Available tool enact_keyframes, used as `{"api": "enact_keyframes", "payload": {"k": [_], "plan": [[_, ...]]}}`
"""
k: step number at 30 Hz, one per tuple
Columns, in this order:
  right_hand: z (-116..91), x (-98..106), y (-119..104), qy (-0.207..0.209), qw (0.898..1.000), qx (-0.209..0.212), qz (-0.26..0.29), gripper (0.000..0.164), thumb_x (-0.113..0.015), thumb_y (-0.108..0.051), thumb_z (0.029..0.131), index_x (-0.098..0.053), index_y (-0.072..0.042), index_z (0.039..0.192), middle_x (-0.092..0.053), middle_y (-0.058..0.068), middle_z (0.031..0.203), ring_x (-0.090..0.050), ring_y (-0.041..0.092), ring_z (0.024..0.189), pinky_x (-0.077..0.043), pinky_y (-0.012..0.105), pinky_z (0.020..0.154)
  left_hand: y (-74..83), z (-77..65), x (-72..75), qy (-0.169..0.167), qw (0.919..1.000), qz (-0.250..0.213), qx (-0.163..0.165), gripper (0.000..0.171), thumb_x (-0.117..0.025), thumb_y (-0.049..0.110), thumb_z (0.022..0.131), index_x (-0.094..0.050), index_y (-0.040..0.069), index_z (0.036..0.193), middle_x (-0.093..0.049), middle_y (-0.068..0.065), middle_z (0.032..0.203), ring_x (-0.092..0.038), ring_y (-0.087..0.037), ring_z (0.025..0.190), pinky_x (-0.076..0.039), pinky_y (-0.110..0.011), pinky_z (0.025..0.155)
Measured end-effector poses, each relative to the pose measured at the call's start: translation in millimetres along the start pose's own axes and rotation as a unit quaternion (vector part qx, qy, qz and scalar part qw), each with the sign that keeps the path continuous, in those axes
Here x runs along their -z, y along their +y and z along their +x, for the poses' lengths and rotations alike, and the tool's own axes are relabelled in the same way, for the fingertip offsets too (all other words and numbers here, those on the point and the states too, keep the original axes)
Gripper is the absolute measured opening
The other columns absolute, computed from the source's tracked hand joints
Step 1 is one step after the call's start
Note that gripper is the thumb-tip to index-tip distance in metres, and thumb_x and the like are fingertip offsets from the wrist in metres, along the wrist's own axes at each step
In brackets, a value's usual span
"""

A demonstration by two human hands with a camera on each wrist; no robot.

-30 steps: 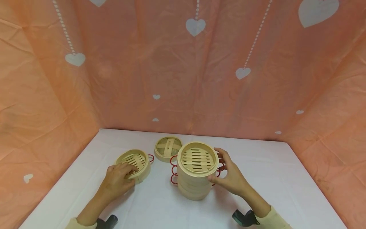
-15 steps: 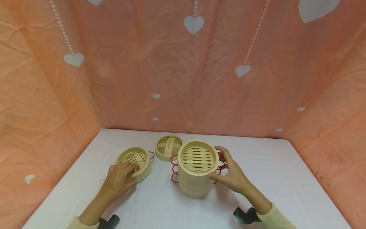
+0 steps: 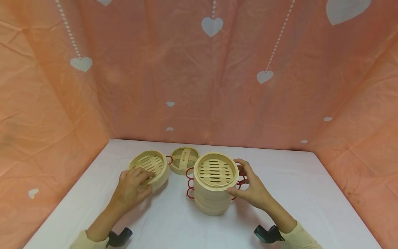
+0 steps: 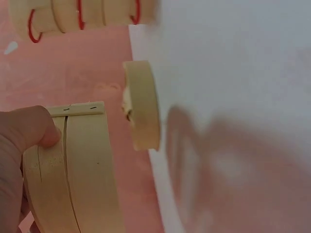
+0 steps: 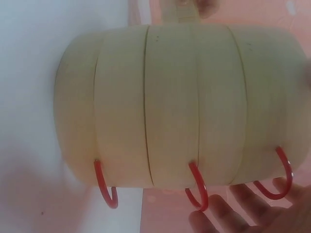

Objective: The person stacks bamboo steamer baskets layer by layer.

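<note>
My left hand (image 3: pixel 130 188) grips the near rim of a round bamboo steamer basket (image 3: pixel 162 178), fingers over the inside and thumb on the outer wall. That basket is lifted and tilted, with a red loop handle (image 3: pixel 170 159) on its far side. In the left wrist view my thumb (image 4: pixel 46 128) presses the basket's wall (image 4: pixel 92 160). Right of it stands an upright stack of bamboo steamer baskets (image 3: pixel 212 202), slatted on top. My right hand (image 3: pixel 253 190) holds the stack's upper right side, thumb at the front, fingers behind near the red handles (image 5: pixel 197 187).
Behind, between the lifted basket and the stack, a bamboo steamer lid (image 3: pixel 184 158) lies on the white-covered table (image 3: pixel 174 224). Orange cloth with white hearts (image 3: pixel 199 86) closes off the back and sides. Dark wrist-camera mounts (image 3: pixel 268 234) sit below both forearms.
My left hand has raised the steamer basket and carried it a little right and away from me, towards the lid. The right hand and the stack have stayed in place.
</note>
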State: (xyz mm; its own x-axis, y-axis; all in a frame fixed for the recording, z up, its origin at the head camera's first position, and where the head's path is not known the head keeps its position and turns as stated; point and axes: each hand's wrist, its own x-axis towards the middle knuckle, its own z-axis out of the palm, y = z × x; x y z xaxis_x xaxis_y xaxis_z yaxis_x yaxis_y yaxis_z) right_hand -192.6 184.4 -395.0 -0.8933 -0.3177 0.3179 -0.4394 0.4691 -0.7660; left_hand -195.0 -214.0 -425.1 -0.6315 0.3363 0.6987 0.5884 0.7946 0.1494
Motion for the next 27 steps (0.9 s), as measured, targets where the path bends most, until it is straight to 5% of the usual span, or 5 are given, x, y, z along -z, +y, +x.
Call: {"api": "enact_keyframes", "payload": {"k": [10, 15, 27], "plan": [[0.6, 1.8, -0.3, -0.007, 1.0, -0.007, 0.008, 0.083, -0.081, -0.024, 0.074, -0.034, -0.02, 0.142, -0.059, 0.013, 0.125, -0.058, 0.019, 0.097, -0.051, 0.029, 0.079, 12.7, 24.7, 14.6, 0.049, 0.9982, -0.025, -0.023, 0.03, -0.069, 0.01, 0.067, -0.072, 0.013, 0.096, -0.061, 0.003, 0.085, -0.055, -0.019, 0.082, -0.036, -0.042, 0.076], [1.5, 2.1, 1.4, -0.005, 1.0, -0.007, 0.009, 0.084, -0.081, -0.023, 0.073, -0.034, -0.019, 0.142, -0.059, 0.013, 0.124, -0.059, 0.018, 0.096, -0.051, 0.029, 0.078, 21.2, 39.5, 21.3, 0.047, 0.9978, -0.043, -0.016, 0.028, -0.069, 0.011, 0.069, -0.072, 0.015, 0.096, -0.06, 0.003, 0.086, -0.051, -0.018, 0.082, -0.036, -0.042, 0.079], [3.2, 3.1, 1.3, -0.013, 0.999, -0.016, 0.026, 0.084, -0.083, -0.021, 0.071, -0.036, -0.019, 0.141, -0.058, 0.013, 0.125, -0.059, 0.02, 0.1, -0.05, 0.027, 0.078, 45.0, 68.9, 20.7, 0.076, 0.9914, -0.102, -0.032, 0.034, -0.071, 0.004, 0.066, -0.075, 0.016, 0.098, -0.062, 0.003, 0.088, -0.05, -0.016, 0.084, -0.036, -0.041, 0.08]]}}
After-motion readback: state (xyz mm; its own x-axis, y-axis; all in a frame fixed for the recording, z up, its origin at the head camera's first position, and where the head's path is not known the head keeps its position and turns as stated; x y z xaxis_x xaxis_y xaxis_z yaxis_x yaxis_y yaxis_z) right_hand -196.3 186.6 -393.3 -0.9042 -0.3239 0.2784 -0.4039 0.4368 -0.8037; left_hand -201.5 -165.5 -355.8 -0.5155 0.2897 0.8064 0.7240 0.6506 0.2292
